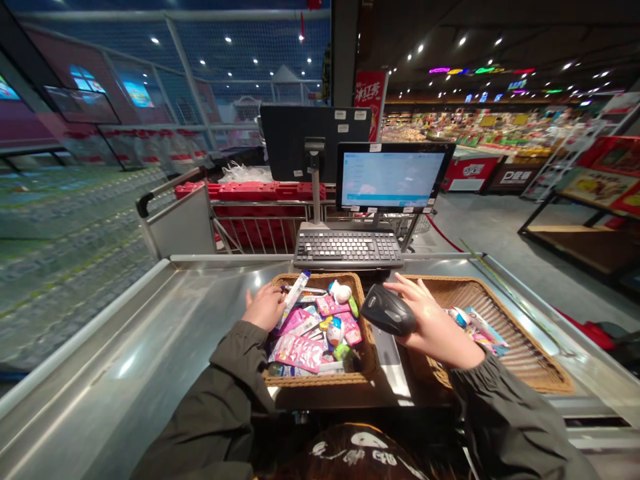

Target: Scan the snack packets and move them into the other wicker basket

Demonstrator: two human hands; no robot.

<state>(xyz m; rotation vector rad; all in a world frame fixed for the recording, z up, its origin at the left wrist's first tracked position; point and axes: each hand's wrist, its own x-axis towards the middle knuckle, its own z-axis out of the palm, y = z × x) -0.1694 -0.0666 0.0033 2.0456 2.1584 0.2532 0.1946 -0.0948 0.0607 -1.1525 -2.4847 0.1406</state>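
My right hand (433, 323) grips a black barcode scanner (389, 311), its head pointing left between the two baskets. Two of that hand's fingers stretch out above the scanner. At the left rim of a wicker basket (367, 333), my left hand (266, 307) has its fingers curled at a slim white-and-blue packet (298, 291); the fingertips are partly hidden. Jumbled in this basket are pink packets (300, 351), small toy-topped items (335, 330) and other slim packs. A second wicker basket (525, 340) on the right, partly behind my right hand, holds a few packaged items (485, 330).
A keyboard (349, 248) lies behind the baskets, below a lit screen (393, 179) and a second monitor (315, 143) seen from behind. The metal counter (165, 333) extends left. Stacked bottle packs (75, 260) stand beyond it. Shop displays fill the background.
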